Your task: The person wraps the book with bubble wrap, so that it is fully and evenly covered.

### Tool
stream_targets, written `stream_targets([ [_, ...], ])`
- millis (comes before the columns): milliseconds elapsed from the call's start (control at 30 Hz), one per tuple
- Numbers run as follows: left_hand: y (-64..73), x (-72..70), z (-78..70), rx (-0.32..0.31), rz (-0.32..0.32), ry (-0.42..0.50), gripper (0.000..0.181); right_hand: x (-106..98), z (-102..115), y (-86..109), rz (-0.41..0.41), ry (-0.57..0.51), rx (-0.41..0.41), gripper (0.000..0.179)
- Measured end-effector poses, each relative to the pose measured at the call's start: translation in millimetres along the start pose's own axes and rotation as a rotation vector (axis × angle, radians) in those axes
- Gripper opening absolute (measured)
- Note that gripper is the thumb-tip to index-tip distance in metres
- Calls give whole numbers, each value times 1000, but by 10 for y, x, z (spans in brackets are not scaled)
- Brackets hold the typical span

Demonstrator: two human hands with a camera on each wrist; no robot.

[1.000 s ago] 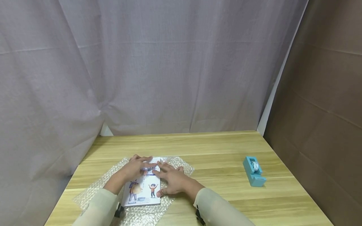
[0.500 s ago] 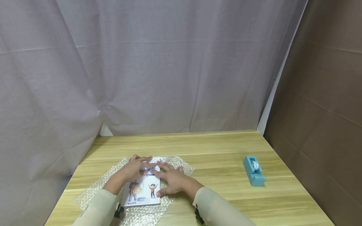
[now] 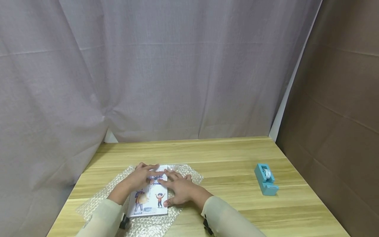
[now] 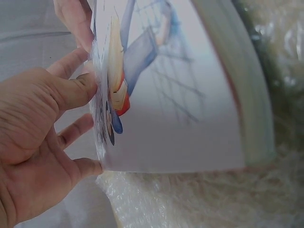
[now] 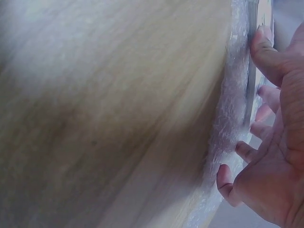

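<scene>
While the white, rectangular, cartoon-covered book [image 3: 151,199] lies on clear plastic bubble wrap [image 3: 149,227] atop the wood-grain tabletop [image 3: 225,164], your left hand [image 3: 142,177] and right hand [image 3: 181,189] touch it, each grip spread, clasping nothing.

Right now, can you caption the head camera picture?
Left hand and right hand touching a book on bubble wrap.

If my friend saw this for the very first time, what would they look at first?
Probably the book with cartoon people on it, lying on shiny bubble wrap, with the left hand and right hand touching it. Next might come the bright blue tape dispenser, toward the right side of the table.
</scene>
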State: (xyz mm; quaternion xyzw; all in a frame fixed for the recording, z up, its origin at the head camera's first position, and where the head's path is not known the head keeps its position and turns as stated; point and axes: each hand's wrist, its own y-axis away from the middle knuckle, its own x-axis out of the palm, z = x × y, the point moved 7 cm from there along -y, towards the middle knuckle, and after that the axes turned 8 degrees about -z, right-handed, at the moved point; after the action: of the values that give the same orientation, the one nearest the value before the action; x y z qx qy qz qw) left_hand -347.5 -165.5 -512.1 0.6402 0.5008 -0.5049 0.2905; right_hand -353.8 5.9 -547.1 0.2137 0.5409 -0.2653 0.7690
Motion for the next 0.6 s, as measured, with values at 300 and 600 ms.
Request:
stream_targets([
  [300, 8, 7, 6, -4, -1, 19, 54, -14, 13, 12, -7, -8, -7, 100],
  [600, 12, 9, 11, -16, -1, 38, 55, -44, 36, 37, -28, -19, -21, 107],
])
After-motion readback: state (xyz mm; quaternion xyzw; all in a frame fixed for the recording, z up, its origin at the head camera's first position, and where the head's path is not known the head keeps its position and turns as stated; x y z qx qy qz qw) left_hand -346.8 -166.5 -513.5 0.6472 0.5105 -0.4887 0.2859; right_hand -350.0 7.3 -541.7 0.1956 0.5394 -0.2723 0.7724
